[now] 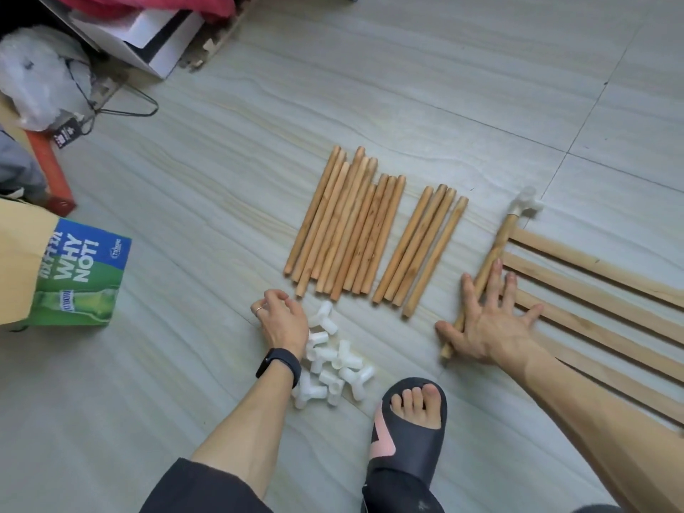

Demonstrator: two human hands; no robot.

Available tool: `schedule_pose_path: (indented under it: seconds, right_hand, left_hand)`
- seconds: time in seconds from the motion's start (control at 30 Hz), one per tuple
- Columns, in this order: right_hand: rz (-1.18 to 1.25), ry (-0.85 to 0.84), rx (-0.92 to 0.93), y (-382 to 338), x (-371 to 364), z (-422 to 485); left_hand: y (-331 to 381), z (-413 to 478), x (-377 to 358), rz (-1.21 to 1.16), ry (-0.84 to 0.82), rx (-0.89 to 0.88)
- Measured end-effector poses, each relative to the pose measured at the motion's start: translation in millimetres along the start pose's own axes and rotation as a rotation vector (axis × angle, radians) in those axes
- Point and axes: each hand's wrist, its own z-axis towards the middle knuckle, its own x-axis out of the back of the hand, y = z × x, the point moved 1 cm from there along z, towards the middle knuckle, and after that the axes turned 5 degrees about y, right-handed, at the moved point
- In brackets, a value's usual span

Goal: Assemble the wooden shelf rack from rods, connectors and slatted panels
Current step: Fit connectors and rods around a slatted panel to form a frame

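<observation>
smooth wooden rods (348,224), glossy white plastic connectors (333,359), matt floor tiles (407,87)

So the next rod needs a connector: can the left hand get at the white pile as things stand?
Probably yes. The left hand hangs right at the connectors, fingers curled, with nothing lying over the pile and bare floor around it.

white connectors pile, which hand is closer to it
Left. The left hand is at the connectors pile's left edge; the right hand lies flat on a rod well to the pile's right.
</observation>
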Motion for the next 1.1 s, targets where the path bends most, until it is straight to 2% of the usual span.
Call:
schedule_pose_path:
  seconds: [0.1,0.13,0.2,0.27,0.37,0.43,0.5,0.6,0.67,0.73,0.8,0.83,0.9,0.97,1.03,1.1]
  right_hand:
    - [-0.072,-0.045,0.02,1,20,-4]
    - [-0.095,-0.028,0.033,2,31,-6]
    - [-0.041,0.077,0.085,9,56,-14]
    - [0.232,0.171,0.127,23,78,-23]
    - [0.998,0.043,0.081,52,92,-43]
    - [1.246,0.068,0.008,76,82,-53]
    - [1.35,0.196,-0.109,102,61,-58]
    - [1.641,0.258,-0.216,126,24,-61]
    - [1.695,0.405,-0.312,133,2,-59]
    - [1.554,0.594,-0.427,137,-18,-59]
    - [1.309,0.714,-0.431,142,-34,-67]
    - [1.19,0.743,-0.392,146,-42,-73]
    - [0.963,0.744,-0.286,156,-53,-84]
    - [0.83,0.701,-0.271,164,-59,-96]
    - [0.768,0.669,-0.315,165,-65,-105]
    - [0.631,0.562,-0.309,158,-74,-112]
  left_hand:
    - [43,-5,2,-0.195,0.038,-0.103]
    - [65,-11,-2,-0.27,-0.008,-0.129]
    - [111,-30,-16,-0.366,-0.231,-0.135]
    - [152,-59,-38,-0.385,-0.566,-0.128]
    - [197,-117,-71,-0.469,-1.07,-0.037]
    - [211,-148,-90,-0.447,-1.207,-0.044]
    - [216,-171,-108,-0.363,-1.253,-0.088]
    - [213,-192,-127,-0.279,-1.33,-0.102]
    - [210,-198,-137,-0.26,-1.315,-0.098]
    - [204,-199,-147,-0.226,-1.176,-0.2]
    - [191,-196,-158,-0.063,-0.982,-0.558]
    - [182,-196,-161,0.029,-0.938,-0.745]
    - [165,-198,-163,0.19,-0.9,-1.044]
    - [147,-198,-162,0.331,-0.796,-1.265]
    - [128,-194,-158,0.474,-0.719,-1.362]
    - [111,-187,-154,0.611,-0.679,-1.406]
